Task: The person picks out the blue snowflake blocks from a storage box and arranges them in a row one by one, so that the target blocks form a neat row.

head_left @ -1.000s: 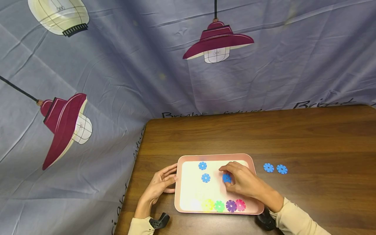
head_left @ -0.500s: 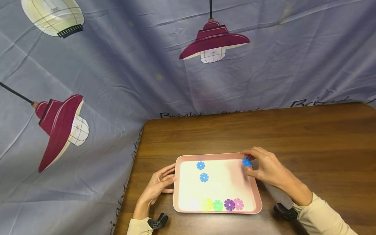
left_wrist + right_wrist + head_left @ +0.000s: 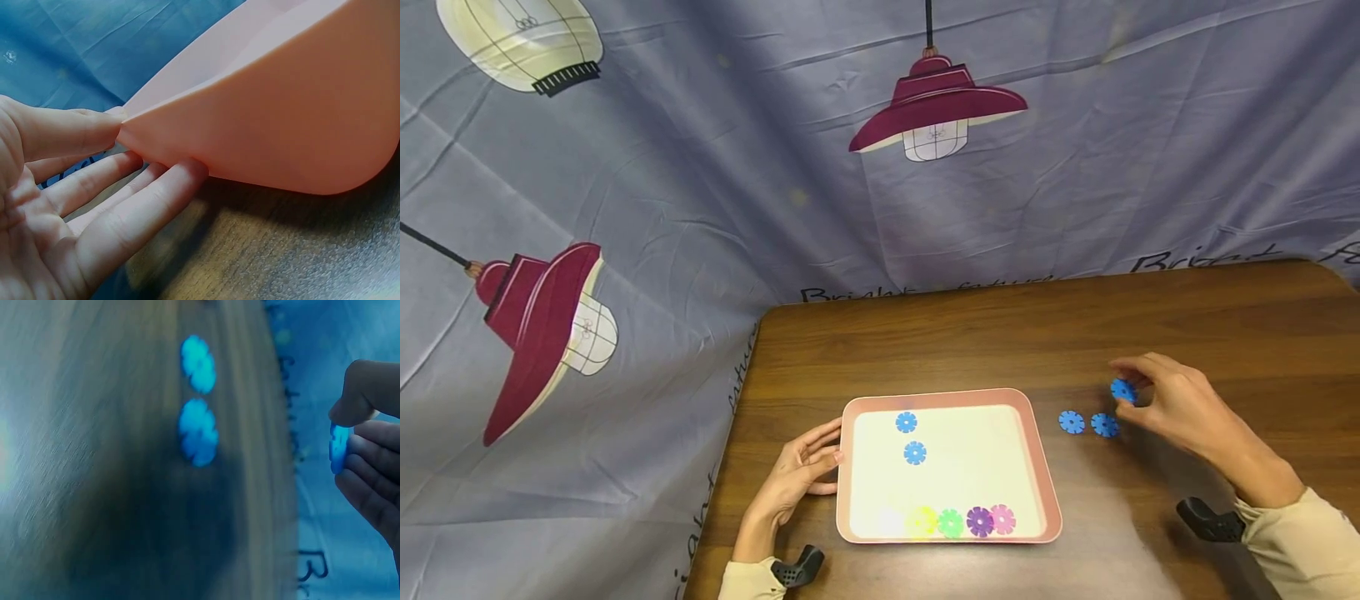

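Observation:
Between thumb and fingertips, my right hand (image 3: 1191,421) pinches a blue notched disc (image 3: 1122,390); the right wrist view shows this disc (image 3: 338,449) edge-on. It is raised over the wooden table, right of the tray. Below it on the table lie two more flat blue discs, a left one (image 3: 1071,422) and a right one (image 3: 1105,425). My left hand (image 3: 793,477) holds the left side of a pink tray (image 3: 1041,475), thumb on the rim and fingers against the outer wall. Inside the tray are an upper blue disc (image 3: 906,422) and a lower blue disc (image 3: 915,452).
Along the tray's near side lie yellow (image 3: 924,522), green (image 3: 951,523), purple (image 3: 980,522) and pink (image 3: 1003,518) discs, the last two overlapping. A curtain (image 3: 715,167) printed with lamps hangs behind and left of the wooden table (image 3: 1225,333).
My right hand has carried the blue disc from over the tray, past its right rim, to above the table beside the two blue discs. The left hand keeps its hold on the tray.

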`<state>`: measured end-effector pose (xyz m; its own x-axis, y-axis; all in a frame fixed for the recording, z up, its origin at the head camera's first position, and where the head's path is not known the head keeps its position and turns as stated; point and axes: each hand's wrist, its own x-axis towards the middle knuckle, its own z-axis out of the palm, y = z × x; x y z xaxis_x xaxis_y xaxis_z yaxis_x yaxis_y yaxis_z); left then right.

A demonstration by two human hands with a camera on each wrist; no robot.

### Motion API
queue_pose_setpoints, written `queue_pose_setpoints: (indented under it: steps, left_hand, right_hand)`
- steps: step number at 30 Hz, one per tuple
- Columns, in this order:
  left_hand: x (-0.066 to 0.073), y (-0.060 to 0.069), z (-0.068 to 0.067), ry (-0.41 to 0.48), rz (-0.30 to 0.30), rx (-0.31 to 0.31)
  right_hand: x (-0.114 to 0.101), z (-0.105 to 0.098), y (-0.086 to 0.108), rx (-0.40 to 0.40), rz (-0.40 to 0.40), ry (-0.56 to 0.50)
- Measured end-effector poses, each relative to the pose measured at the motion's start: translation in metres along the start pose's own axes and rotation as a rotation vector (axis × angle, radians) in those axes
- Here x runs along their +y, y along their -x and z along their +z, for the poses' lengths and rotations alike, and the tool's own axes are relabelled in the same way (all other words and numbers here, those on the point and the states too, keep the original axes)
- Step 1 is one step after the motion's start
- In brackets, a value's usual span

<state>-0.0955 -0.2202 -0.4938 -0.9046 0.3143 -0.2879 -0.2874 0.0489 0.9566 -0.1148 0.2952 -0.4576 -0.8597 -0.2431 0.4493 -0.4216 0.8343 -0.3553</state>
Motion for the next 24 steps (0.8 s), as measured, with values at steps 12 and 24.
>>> queue_pose_setpoints:
  steps: [12, 24]
  left_hand:
    - [0.000, 0.000, -0.001, 0.006, 0.008, -0.014]
    - [-0.002, -0.001, 0.000, -0.002, 0.013, -0.003]
  right_hand:
    - [0.027, 0.016, 0.030, -0.104, 0.064, 0.033]
    - [0.027, 0.023, 0.038, -0.150, 0.085, 0.041]
